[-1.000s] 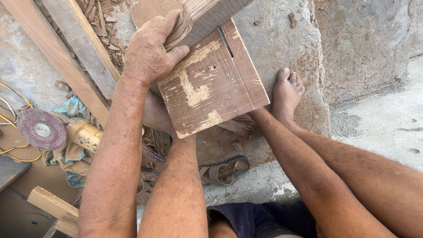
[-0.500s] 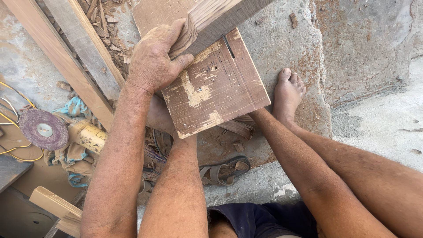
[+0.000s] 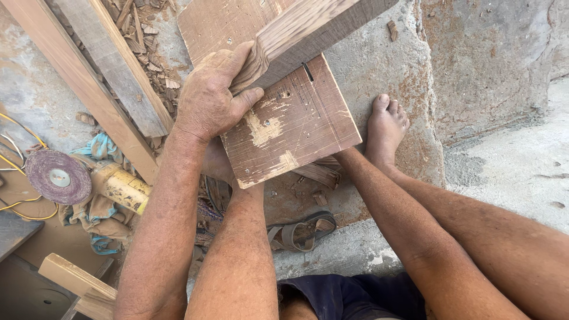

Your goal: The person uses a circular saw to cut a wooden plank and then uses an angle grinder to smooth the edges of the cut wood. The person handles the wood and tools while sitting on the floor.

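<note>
Your left hand (image 3: 208, 101) tight around the wood block (image 3: 308, 32), your right hand (image 3: 218, 163) mostly hidden under the flat board (image 3: 290, 127), grip unclear.

Bright daylight, warm cast, no artificial source visible. Sun hits from upper right — concrete slab (image 3: 391, 71) and pale ground on the right run near overexposed, texture still readable. Left hand (image 3: 207, 104) and the wooden board (image 3: 290, 127) evenly lit, crisp grain and scratches, no motion blur. Soft shadow under the board over the sandal (image 3: 299, 231). Lower left corner falls dim — grinder disc (image 3: 56, 176) in shade, detail muddier. Mild wide-angle stretch at the edges; forearms look elongated. No glare spots.
</note>
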